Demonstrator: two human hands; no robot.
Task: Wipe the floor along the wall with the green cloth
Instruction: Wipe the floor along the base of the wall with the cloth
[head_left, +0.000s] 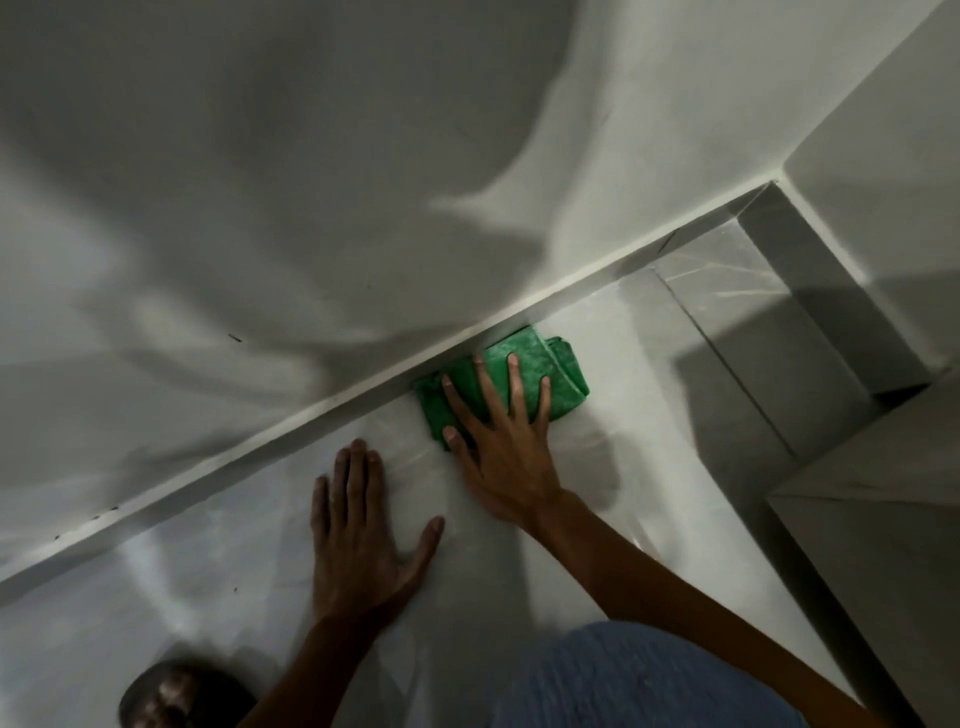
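A folded green cloth lies on the glossy pale floor, pushed up against the white skirting at the foot of the wall. My right hand presses flat on the cloth with fingers spread, covering its near left part. My left hand rests palm down on the bare floor just left of the cloth, fingers apart and holding nothing.
The wall meets a side wall at a corner to the upper right. A grey box-like block stands at the right edge. My foot shows at the bottom left, my blue-clad knee at the bottom.
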